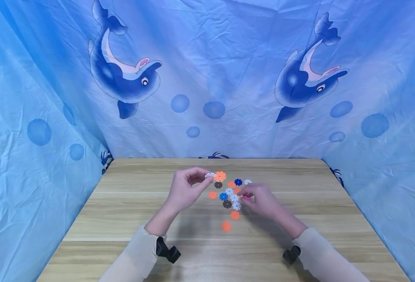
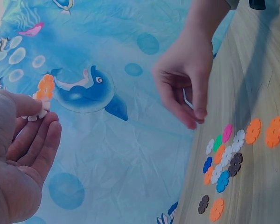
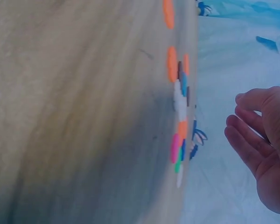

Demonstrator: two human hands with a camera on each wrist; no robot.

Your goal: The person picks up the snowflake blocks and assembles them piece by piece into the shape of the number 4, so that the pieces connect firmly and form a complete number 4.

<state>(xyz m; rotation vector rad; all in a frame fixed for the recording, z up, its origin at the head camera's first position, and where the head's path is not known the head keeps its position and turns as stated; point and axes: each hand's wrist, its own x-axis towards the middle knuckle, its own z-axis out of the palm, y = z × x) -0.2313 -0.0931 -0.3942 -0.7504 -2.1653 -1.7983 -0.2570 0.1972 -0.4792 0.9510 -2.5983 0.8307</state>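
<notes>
My left hand (image 1: pixel 184 190) pinches a white notched plastic disc (image 1: pixel 209 175) between thumb and fingers, up off the table. An orange notched disc (image 1: pixel 221 176) is slotted into that white one and sticks out beyond the fingertips, as the left wrist view also shows. Over the right side of the loose discs hovers my right hand (image 1: pixel 261 200), its fingers loosely bent with nothing between them. Below it lie a pink disc (image 2: pixel 227 133) and a green disc (image 2: pixel 218 143), which it mostly covers in the head view.
Several loose discs lie in a cluster on the wooden table (image 1: pixel 123 219): white (image 1: pixel 236 205), light blue (image 1: pixel 223 196), dark blue (image 1: pixel 238 182), brown (image 1: pixel 227 204) and orange (image 1: pixel 235 215). Another orange disc (image 1: pixel 226 226) sits nearer me. A blue dolphin-print curtain (image 1: pixel 228 78) surrounds the table.
</notes>
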